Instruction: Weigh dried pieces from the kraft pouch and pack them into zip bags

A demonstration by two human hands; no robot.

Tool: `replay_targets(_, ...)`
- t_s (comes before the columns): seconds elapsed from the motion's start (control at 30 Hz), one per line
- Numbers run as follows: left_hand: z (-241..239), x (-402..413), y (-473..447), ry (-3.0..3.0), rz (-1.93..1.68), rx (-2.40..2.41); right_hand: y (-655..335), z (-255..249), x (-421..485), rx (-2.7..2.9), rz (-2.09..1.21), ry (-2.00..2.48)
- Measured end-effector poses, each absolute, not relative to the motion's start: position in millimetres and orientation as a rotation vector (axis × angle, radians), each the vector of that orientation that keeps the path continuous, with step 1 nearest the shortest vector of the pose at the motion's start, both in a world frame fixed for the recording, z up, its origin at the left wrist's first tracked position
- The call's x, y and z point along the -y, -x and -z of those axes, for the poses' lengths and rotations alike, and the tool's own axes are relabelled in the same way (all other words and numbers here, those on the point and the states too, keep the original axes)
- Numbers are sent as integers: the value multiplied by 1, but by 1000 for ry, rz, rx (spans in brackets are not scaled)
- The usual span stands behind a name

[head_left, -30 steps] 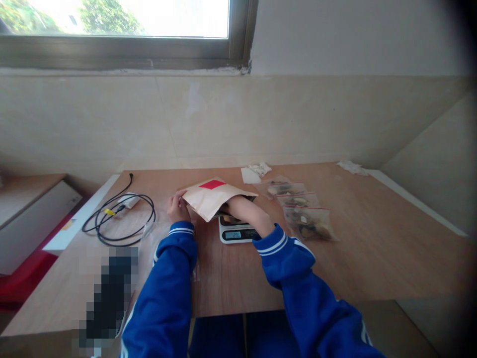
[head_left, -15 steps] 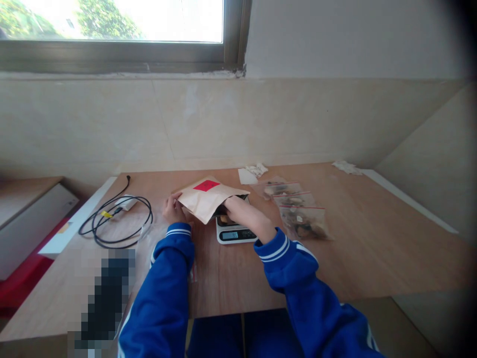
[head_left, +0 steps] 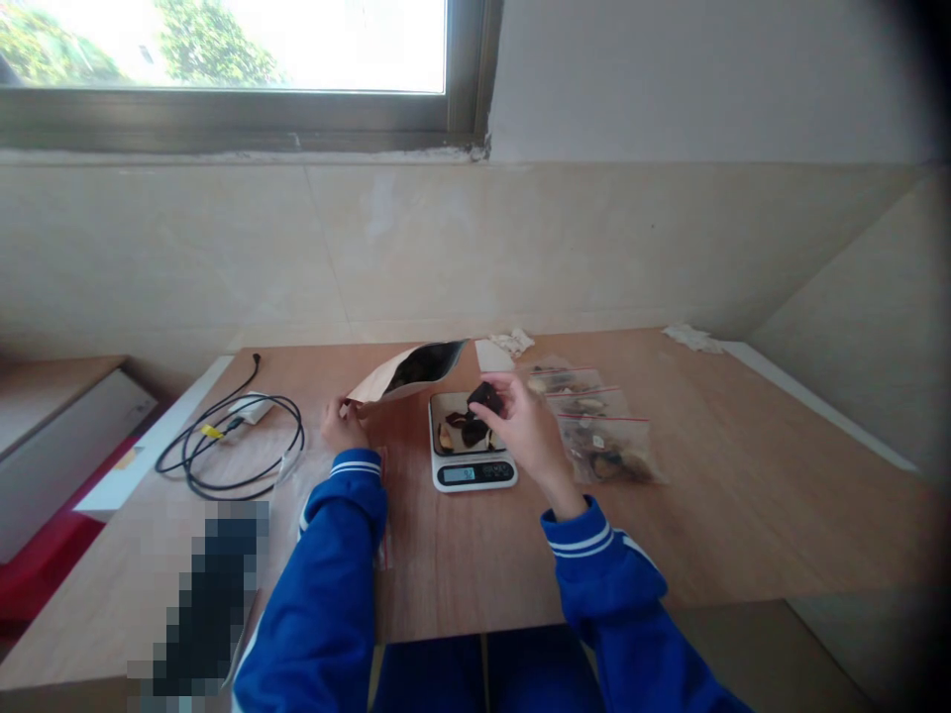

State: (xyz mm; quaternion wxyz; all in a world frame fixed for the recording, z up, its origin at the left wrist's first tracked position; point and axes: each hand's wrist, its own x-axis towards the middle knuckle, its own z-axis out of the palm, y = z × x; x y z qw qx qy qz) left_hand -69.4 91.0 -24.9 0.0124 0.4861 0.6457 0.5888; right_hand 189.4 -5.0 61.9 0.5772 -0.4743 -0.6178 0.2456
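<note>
My left hand [head_left: 340, 424] pinches the bottom corner of a tan paper pouch [head_left: 407, 371] that lies tilted with its dark open mouth facing right. My right hand [head_left: 520, 421] is out of the pouch and holds a dark dried piece [head_left: 486, 398] just above a small white digital scale [head_left: 471, 448]. Several dark and pale dried pieces lie on the scale's platform [head_left: 461, 430]. Its display is lit. Both arms wear blue sleeves with white stripes.
Three clear zip bags [head_left: 594, 426] with red seals and dried contents lie right of the scale. A coiled black cable [head_left: 230, 441] sits at the left of the wooden table [head_left: 743, 495]. Crumpled white paper [head_left: 512, 343] lies near the wall. A blurred dark object [head_left: 212, 594] is at the near left.
My right hand has come out of the pouch holding a dark piece and now hovers over the scale. The pouch has swung back and left, uncovering the scale platform.
</note>
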Motion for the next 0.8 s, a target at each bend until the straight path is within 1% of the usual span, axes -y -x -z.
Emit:
replay_targets(0.13, 29, -92, 71, -1531, -1812, -2008, -190, -24, -2, 1588, -662, 1168)
replay_targets(0.27, 30, -93, 72, -1542, -1821, -2001, -186, -17, -9, 1689, -609, 1249)
replay_targets(0.43, 28, -93, 72, -1552, -1839, -1982, -182, -23, -19, 1767, -543, 1254)
replay_targets(0.57, 28, -92, 72, -1563, -1851, -1958, -182, -30, -20, 1771, -360, 1271)
replay_targets(0.7, 29, -93, 71, -1605, -1863, -1931, -183, -57, -7, 1629, -213, 1234)
replay_targets(0.8, 28, -92, 68, -1633, -1868, -1883, -181, -87, 5, 1680, -138, 1118)
